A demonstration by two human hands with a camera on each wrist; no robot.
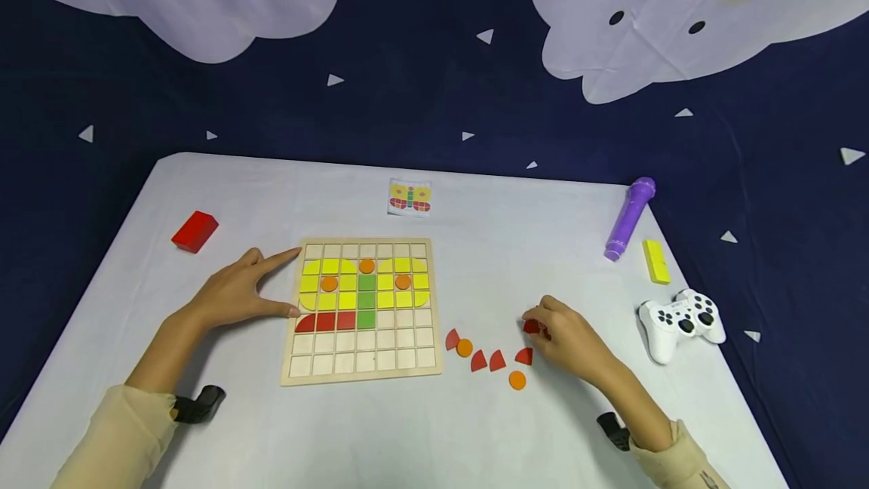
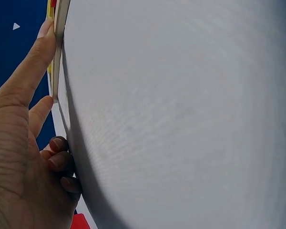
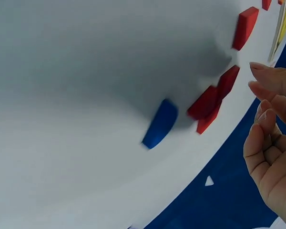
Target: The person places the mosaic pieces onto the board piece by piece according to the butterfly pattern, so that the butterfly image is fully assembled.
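Note:
A wooden grid board (image 1: 400, 359) carries yellow, orange, green and red tiles. My left hand (image 1: 231, 291) spans its left edge, index fingertip at the upper corner and thumb lower down; the other fingers are curled in the left wrist view. My right hand (image 1: 573, 338) hovers over a red quarter-round tile (image 1: 532, 327), partly hidden by the fingers. In the right wrist view, thumb and index finger show a gap with nothing between them. Beside the fingertips lie several red tiles (image 3: 245, 28) and a blue tile (image 3: 160, 125), which the head view does not show.
Loose red wedges (image 1: 478, 361) and orange discs (image 1: 517, 380) lie right of the board. A butterfly pattern card (image 1: 409, 198) lies behind it. A red block (image 1: 194, 232) is at left; a purple microphone (image 1: 630, 219), yellow block (image 1: 655, 262) and white game controller (image 1: 682, 323) are at right.

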